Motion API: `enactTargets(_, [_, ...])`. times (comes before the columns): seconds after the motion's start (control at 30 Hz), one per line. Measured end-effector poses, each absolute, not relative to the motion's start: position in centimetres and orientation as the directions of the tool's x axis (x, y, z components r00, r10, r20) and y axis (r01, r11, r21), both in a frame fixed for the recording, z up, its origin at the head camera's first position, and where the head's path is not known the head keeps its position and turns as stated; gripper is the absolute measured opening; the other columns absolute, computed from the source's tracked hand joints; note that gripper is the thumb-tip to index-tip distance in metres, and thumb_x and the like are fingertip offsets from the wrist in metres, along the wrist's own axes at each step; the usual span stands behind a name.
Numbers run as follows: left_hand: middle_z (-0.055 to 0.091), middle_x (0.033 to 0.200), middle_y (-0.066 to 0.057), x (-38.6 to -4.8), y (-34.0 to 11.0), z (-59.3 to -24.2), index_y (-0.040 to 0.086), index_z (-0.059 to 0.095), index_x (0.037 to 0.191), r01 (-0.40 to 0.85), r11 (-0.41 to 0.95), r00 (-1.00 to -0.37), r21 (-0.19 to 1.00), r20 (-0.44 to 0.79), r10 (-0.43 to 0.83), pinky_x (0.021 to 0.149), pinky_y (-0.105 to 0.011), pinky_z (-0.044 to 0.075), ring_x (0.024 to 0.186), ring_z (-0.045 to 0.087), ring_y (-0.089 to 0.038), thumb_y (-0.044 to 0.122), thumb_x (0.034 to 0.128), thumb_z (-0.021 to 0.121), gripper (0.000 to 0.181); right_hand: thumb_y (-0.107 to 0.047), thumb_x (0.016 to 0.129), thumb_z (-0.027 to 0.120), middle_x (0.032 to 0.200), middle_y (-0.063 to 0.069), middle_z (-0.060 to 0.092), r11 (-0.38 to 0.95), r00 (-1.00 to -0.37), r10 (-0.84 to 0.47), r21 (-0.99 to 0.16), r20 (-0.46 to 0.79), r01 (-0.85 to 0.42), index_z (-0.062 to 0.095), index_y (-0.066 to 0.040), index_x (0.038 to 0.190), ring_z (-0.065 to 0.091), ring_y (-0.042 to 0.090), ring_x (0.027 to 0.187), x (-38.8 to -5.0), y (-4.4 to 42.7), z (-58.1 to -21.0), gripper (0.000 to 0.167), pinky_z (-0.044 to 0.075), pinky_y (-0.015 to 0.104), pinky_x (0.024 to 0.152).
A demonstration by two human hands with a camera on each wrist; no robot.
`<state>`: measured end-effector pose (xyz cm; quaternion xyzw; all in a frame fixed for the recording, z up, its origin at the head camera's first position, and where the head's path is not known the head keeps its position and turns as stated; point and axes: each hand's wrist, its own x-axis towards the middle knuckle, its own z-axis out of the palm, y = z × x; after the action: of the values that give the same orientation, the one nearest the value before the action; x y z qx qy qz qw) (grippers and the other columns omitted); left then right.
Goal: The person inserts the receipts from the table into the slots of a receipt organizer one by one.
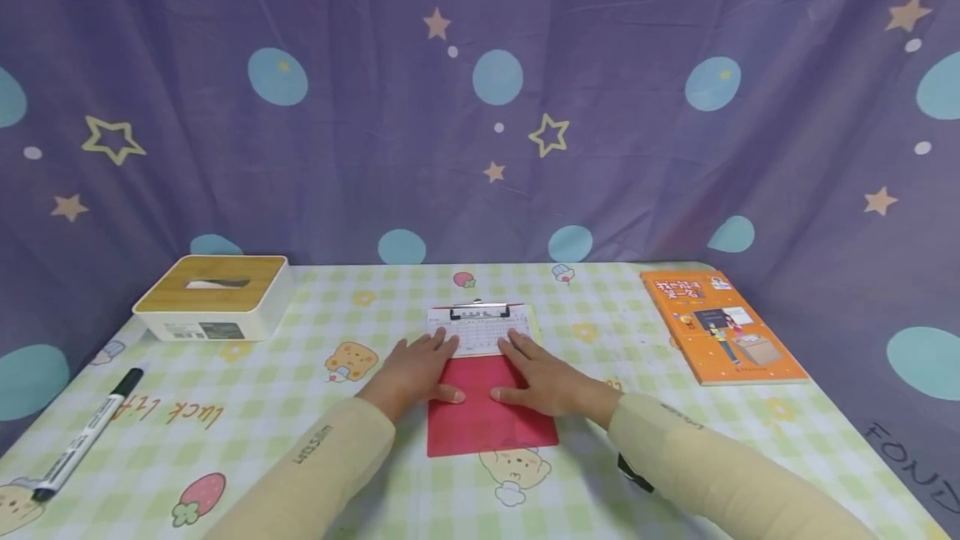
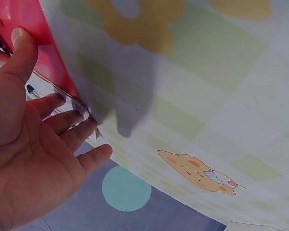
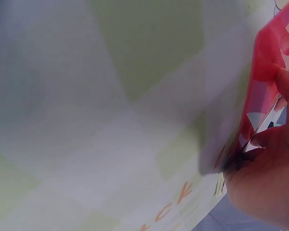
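A red clipboard (image 1: 491,432) lies on the table, its black-and-silver clip (image 1: 480,312) at the far end. Under the clip is a printed sheet (image 1: 476,338) with a grid, covering the board's upper part. My left hand (image 1: 415,372) rests on the left side with fingers spread, fingertips by the sheet and thumb on the red surface. On the right side my right hand (image 1: 546,379) lies the same way, its fingers extended. The left wrist view shows the left hand (image 2: 41,149) with straight fingers at the board's edge. In the right wrist view the right hand (image 3: 269,168) is partly cut off.
A white tissue box (image 1: 270,307) with a wooden lid stands back left. Nearer on that side lies a black-capped marker (image 1: 86,438). An orange book (image 1: 720,327) lies at the right. Beside the right forearm, a dark object (image 1: 636,473) shows partly. A purple curtain (image 1: 480,207) hangs behind.
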<state>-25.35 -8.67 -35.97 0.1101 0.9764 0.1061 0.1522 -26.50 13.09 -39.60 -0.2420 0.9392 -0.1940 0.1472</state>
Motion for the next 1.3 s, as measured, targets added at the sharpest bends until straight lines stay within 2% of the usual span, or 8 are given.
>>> enactTargets(0.47, [0.039, 0.158, -0.017, -25.3, -8.5, -35.9, 0.008, 0.047, 0.152, 0.172, 0.943, -0.940, 0.283, -0.238, 0.243, 0.121, -0.056, 0.020, 0.148, 0.030, -0.036, 0.033, 0.0813, 0.085, 0.085, -0.047, 0.097, 0.064, 0.169, 0.012, 0.016, 0.810, -0.844, -0.504, -0.439, -0.183, -0.389, 0.026, -0.008, 0.161, 0.015, 0.032, 0.154, -26.2, 13.0, -39.2, 0.084, 0.028, 0.048, 0.120])
enactTargets(0.6, [0.041, 0.156, -0.018, -25.2, -8.5, -35.8, 0.007, 0.048, 0.150, 0.185, 0.947, -0.944, 0.264, -0.219, 0.246, 0.120, -0.058, 0.019, 0.148, 0.031, -0.037, 0.033, 0.0804, 0.086, 0.083, -0.048, 0.097, 0.065, 0.169, 0.010, 0.016, 0.818, -0.850, -0.493, -0.432, -0.185, -0.380, 0.027, -0.010, 0.162, 0.016, 0.031, 0.154, -26.1, 12.9, -39.1, 0.084, 0.029, 0.045, 0.119])
enactTargets(0.93, [0.030, 0.161, -0.024, -25.7, -9.1, -35.9, 0.012, 0.049, 0.149, 0.177, 0.939, -0.949, 0.294, -0.201, 0.241, 0.122, -0.059, 0.010, 0.151, 0.018, -0.042, 0.036, 0.0770, 0.089, 0.086, -0.048, 0.097, 0.064, 0.169, 0.010, 0.015, 0.816, -0.849, -0.493, -0.439, -0.192, -0.376, 0.025, -0.010, 0.162, 0.015, 0.031, 0.155, -26.0, 12.9, -38.9, 0.085, 0.028, 0.046, 0.119])
enactTargets(1.1, [0.030, 0.161, -0.024, -26.3, -9.4, -36.0, 0.012, 0.048, 0.148, 0.177, 0.935, -0.946, 0.306, -0.210, 0.248, 0.121, -0.060, 0.008, 0.151, 0.018, -0.043, 0.037, 0.0755, 0.090, 0.087, -0.049, 0.097, 0.063, 0.169, 0.012, 0.015, 0.807, -0.842, -0.507, -0.442, -0.181, -0.391, 0.025, -0.010, 0.162, 0.015, 0.034, 0.154, -26.1, 12.9, -39.1, 0.085, 0.029, 0.049, 0.119])
enactTargets(1.3, [0.031, 0.161, -0.024, -26.6, -9.4, -36.0, 0.013, 0.048, 0.147, 0.187, 0.931, -0.939, 0.314, -0.220, 0.263, 0.121, -0.060, 0.008, 0.151, 0.019, -0.044, 0.037, 0.0750, 0.090, 0.087, -0.050, 0.097, 0.064, 0.169, 0.010, 0.016, 0.816, -0.850, -0.494, -0.436, -0.185, -0.379, 0.026, -0.012, 0.162, 0.016, 0.032, 0.154, -26.2, 13.1, -39.2, 0.085, 0.029, 0.047, 0.119])
